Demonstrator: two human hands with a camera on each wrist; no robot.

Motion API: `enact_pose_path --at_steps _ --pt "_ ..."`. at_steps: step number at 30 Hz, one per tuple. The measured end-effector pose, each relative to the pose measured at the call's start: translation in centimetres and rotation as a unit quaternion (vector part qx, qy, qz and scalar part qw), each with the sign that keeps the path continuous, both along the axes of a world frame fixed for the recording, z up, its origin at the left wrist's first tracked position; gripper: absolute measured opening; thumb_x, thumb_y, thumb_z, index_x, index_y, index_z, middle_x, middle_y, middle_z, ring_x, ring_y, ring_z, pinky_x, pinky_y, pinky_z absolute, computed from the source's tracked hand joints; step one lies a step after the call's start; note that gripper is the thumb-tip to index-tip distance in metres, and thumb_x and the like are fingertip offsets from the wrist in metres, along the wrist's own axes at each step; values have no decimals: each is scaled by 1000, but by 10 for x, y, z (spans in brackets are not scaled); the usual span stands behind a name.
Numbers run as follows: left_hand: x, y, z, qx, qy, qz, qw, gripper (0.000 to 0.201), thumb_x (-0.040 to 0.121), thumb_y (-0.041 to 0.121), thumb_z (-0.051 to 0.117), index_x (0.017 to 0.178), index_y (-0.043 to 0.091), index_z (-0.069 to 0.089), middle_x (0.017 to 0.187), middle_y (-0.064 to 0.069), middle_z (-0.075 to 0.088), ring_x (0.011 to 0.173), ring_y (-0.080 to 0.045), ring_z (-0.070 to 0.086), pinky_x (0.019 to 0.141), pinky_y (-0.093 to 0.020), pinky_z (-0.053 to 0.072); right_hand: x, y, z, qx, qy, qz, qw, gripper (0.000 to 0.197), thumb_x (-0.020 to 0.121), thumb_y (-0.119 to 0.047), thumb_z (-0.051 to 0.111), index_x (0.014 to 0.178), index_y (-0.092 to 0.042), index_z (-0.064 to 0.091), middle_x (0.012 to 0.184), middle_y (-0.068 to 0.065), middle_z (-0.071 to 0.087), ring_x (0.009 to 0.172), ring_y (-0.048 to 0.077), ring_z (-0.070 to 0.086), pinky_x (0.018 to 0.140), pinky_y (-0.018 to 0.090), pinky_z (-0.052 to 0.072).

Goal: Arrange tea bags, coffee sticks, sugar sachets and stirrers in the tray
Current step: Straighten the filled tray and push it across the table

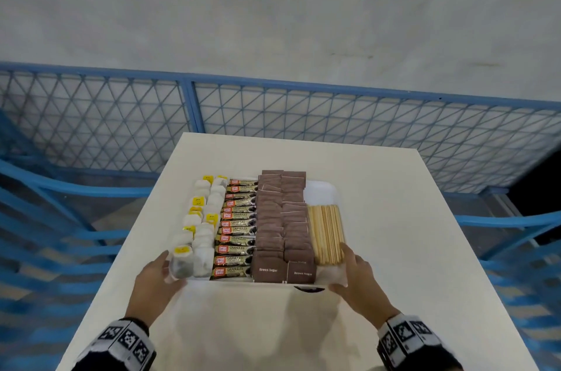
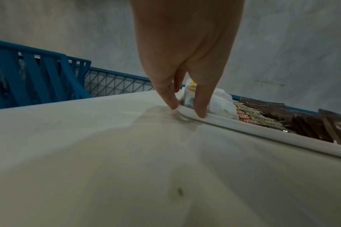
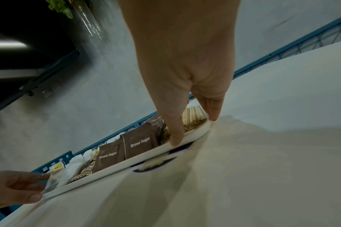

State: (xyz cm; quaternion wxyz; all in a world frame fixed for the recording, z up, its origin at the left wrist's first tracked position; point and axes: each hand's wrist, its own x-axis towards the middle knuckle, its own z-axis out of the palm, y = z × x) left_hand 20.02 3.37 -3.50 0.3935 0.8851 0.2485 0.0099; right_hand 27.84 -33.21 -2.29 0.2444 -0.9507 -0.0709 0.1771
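A white tray [image 1: 321, 191] sits in the middle of the white table [image 1: 400, 218]. It holds rows of tea bags [image 1: 200, 218] on the left, then coffee sticks [image 1: 238, 231], brown sugar sachets [image 1: 282, 218] and wooden stirrers [image 1: 326, 234] on the right. My left hand [image 1: 170, 269] is at the near left corner, its straight fingers [image 2: 201, 114] touching the rim [image 2: 262, 130] beside a tea bag. My right hand [image 1: 340, 267] is at the near right corner, its straight fingers [image 3: 175, 142] resting on the rim [image 3: 117, 169] next to the stirrers [image 3: 192, 115].
A blue mesh fence [image 1: 273, 115] runs behind the table's far edge. Blue slatted furniture [image 1: 45, 234] stands to the left and right below table height. A dark mark [image 1: 309, 289] shows under the tray's front edge. Bare tabletop lies in front of the tray.
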Motion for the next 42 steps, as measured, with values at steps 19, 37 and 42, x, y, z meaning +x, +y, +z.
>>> enact_pose_path --at_steps 19,37,42 --pt "65 32 11 27 -12 0 1000 34 83 7 66 115 4 57 113 -19 64 104 -38 58 92 -42 41 65 52 -1 -16 -5 0 1000 79 90 -23 58 147 -10 5 141 15 36 128 30 34 106 39 32" --pt "-4 -106 17 -5 -46 -193 980 23 85 0 60 102 14 63 98 -2 63 68 -5 57 61 -6 41 -83 -24 24 8 -32 -80 996 35 94 -20 50 129 -14 52 127 3 56 117 16 51 98 18 34" --pt "-22 -217 23 -54 -41 -370 927 17 88 9 56 101 18 63 94 9 60 75 0 57 67 -3 40 -156 -98 36 -45 -60 -124 989 22 84 -13 65 106 -15 66 101 0 63 97 19 61 84 15 39"
